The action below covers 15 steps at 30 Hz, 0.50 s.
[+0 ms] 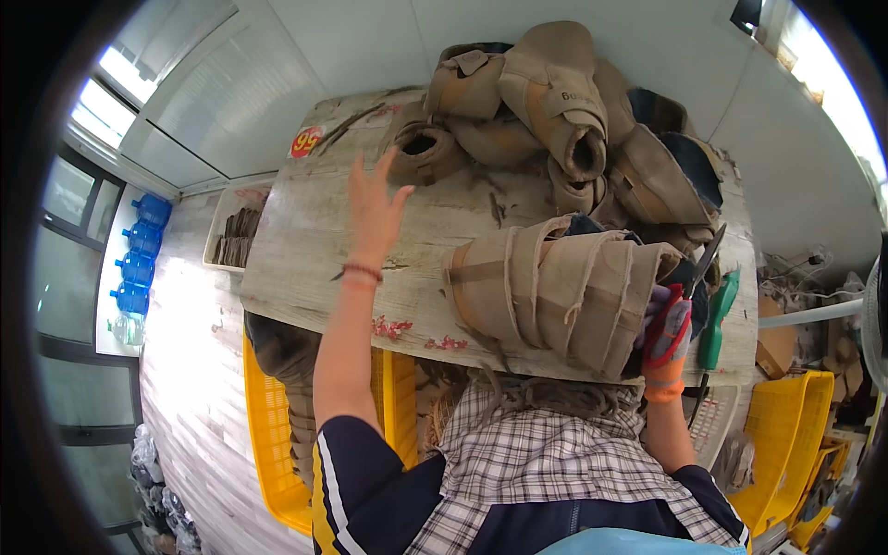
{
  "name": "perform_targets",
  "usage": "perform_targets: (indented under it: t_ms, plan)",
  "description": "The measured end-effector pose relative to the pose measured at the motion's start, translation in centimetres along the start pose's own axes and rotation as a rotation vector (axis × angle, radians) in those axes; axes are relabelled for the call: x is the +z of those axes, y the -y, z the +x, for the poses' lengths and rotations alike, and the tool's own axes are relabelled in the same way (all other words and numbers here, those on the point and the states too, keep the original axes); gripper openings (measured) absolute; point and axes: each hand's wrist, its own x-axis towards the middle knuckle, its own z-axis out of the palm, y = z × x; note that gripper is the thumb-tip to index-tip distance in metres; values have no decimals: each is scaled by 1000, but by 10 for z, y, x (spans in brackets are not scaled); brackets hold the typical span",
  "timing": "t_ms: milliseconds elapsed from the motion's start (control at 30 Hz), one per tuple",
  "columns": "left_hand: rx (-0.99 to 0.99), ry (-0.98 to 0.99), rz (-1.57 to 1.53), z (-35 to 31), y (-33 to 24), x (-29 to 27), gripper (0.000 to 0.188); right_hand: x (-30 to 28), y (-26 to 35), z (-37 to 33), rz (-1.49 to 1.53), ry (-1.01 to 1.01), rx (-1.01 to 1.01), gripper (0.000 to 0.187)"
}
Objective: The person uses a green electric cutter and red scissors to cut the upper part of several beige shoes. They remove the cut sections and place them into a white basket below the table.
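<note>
My left hand (372, 215) is bare, with a reddish band on the wrist. It reaches over the table with fingers spread, empty, just left of a brown boot upper (427, 166) with a round dark opening. My right hand (680, 353) wears a grey glove with an orange cuff. It grips red-handled scissors (667, 335), dark blades pointing up and away. Against that hand lies a row of brown suede boot uppers (546, 301) nested inside one another, dark lining showing at their edges. Whether the right fingers also touch the stack, I cannot tell.
More boot uppers (555, 83) are heaped at the table's (305, 240) back. A green-handled tool (719, 319) lies right of the scissors. Red scraps (392, 328) dot the front edge. Yellow crates (268, 453) stand below; trimmed strips (564, 396) lie on my checked apron.
</note>
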Motion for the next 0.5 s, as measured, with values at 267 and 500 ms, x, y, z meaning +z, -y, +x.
perform_targets:
  t_ms: [267, 500]
  plan:
    - [-23, 103, -227, 16, 43, 16, 25, -19, 28, -18, -342, 158, -242, 52]
    - [-645, -2, -1405, -9, 5, -146, 17, 19, 76, -33, -170, 268, -223, 28]
